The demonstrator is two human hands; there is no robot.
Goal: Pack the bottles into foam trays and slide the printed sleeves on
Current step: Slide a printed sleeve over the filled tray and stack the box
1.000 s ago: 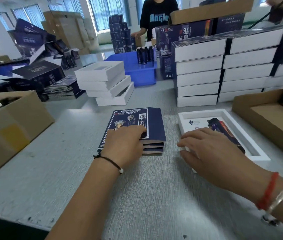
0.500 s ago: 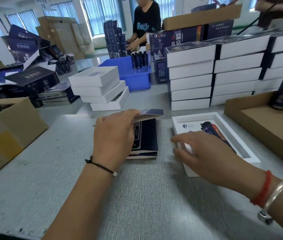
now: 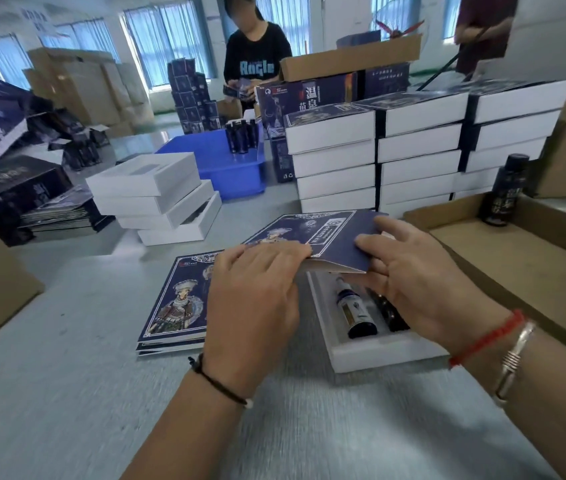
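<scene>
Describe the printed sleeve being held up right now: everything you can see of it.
The printed sleeve is a flat, dark blue piece of card with pale ornamental borders, a figure in costume and a framed label panel. Its near edge shows a pale inside, slightly parted. It is held in the air, tilted, above the far end of the white foam tray, not yet slid on. The left hand pinches its near left edge; the right hand grips its right side, fingers above and below.

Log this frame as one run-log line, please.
phase: sleeve opening | left hand: pinches printed sleeve | right hand: holds sleeve | foam tray: two bottles inside, unsleeved
</scene>
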